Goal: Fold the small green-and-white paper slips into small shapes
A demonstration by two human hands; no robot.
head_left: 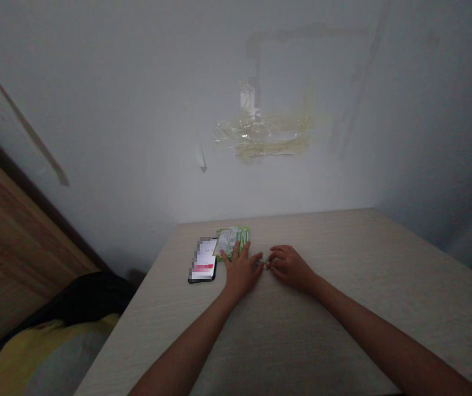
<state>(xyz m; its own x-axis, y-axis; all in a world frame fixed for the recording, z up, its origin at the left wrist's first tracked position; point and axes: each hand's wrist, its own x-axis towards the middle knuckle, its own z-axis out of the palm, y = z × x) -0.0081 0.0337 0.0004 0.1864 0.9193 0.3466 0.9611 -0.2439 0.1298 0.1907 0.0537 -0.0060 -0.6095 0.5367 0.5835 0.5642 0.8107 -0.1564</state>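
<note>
My left hand (242, 270) lies palm down on the table with its fingers spread. Some of its fingertips rest at the lower edge of green and white packets (228, 238), which overlap one another. Its innermost fingers reach toward a tiny pale object (265, 260) between the two hands, too small to name. On the other side of that object, my right hand (292, 268) has its fingers bent together, with the tips at it. Just left of the packets lies a phone (203, 261) with a lit, partly blurred screen.
The light wood-grain table (368, 258) meets a grey wall (145, 126) at its back edge. Clear tape (261, 132) sticks to the wall above. To the lower left are a yellow and grey cloth (54, 357), something dark, and a wooden panel (5, 247).
</note>
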